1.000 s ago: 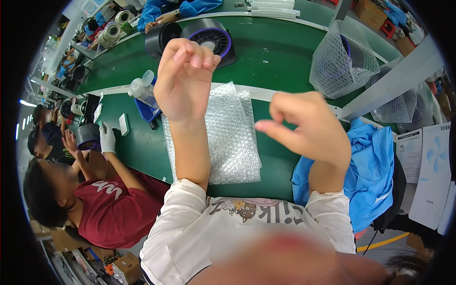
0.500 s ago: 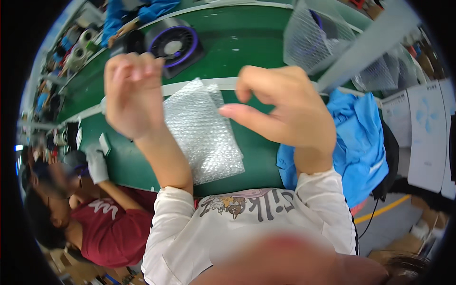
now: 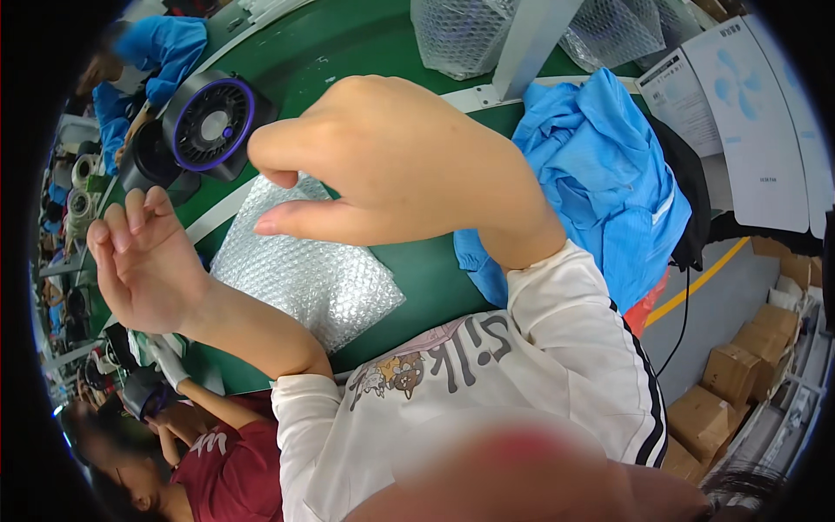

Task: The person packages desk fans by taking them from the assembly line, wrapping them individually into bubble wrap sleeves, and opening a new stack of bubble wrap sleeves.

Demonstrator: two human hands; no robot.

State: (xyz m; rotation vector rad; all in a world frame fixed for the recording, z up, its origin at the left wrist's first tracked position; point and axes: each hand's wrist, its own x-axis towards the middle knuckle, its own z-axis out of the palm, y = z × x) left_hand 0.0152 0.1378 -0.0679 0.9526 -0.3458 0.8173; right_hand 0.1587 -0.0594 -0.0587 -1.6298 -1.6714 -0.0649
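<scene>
My left hand is raised at the left, palm up, its fingers loosely curled and apart with nothing in them. Over the upper part of a silvery bubble-wrap sheet hovers my right hand. Its thumb and curled fingers are spaced apart, and I see nothing between them. The bubble wrap lies on the green table, partly covered by my right hand and left forearm. Beyond my hands stands a round black fan with a purple ring.
A blue garment lies at the right edge of the table, by a metal post. Bubble-wrapped items stand behind it. White printed cartons are at far right. A person in maroon sits at left; another in blue is across.
The view has turned, so table things appear shifted left. My right hand has moved left over the bubble wrap. My left hand has moved left and nearer, away from the fan.
</scene>
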